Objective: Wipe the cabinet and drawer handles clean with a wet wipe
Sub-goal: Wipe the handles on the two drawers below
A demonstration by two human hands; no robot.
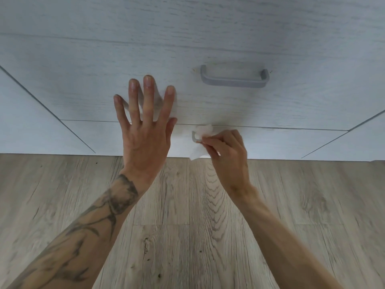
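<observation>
- Wet wipe (203,129): white, crumpled, wrapped over the lower handle (194,137). One bunch shows above the bar and a loose flap hangs below it.
- Lower handle: grey, mounted on the bottom drawer front (281,140). Only its left end is exposed; the rest is hidden by the wipe and the hand.
- Right hand (227,151): just right of the lower handle, fingers (210,142) curled narrow, pinching the wipe against the bar.
- Left hand (143,130): left of the lower handle, palm toward the cabinet, fingers (148,97) straight and spread wide, holding nothing. Fingertips lie on the upper drawer front (208,105); whether the palm touches, cannot tell.
- Upper handle (234,80): grey bar, above and a little right of the lower handle, bare, well apart from both hands.
- Drawer fronts: pale wood-grain, with a thin seam running just above the lower handle.
- Floor (187,226): grey-brown wood planks, below the lower handle.
- Left forearm (100,215): dark tattoo.
</observation>
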